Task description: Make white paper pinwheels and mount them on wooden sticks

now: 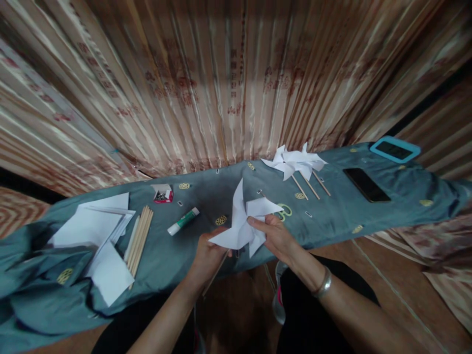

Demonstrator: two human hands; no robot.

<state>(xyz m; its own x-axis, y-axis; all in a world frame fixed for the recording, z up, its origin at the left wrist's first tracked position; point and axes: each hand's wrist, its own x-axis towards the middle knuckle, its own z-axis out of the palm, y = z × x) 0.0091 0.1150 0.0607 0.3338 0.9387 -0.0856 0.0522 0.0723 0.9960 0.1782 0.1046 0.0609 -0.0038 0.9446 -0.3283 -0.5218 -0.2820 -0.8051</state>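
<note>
A white paper pinwheel (239, 229) is held up in front of me, over the near edge of the cloth-covered table. Behind its lower left blade, my left hand (207, 254) is closed around a thin wooden stick (215, 275) that slants down toward the floor. My right hand (278, 237) grips the pinwheel from the right, its thumb pressed near the centre. The blades hide part of the fingers of both hands. Just beyond the right hand lie scissors with pale green handles (285, 212), partly covered by the paper.
Several finished pinwheels (295, 161) lie at the back, right of a glue stick (183, 221) and a small red box (162, 193) of metal bits. Wooden sticks (140, 236) and white paper sheets (88, 226) are left; a phone (367, 185) and blue-framed device (395, 149) right.
</note>
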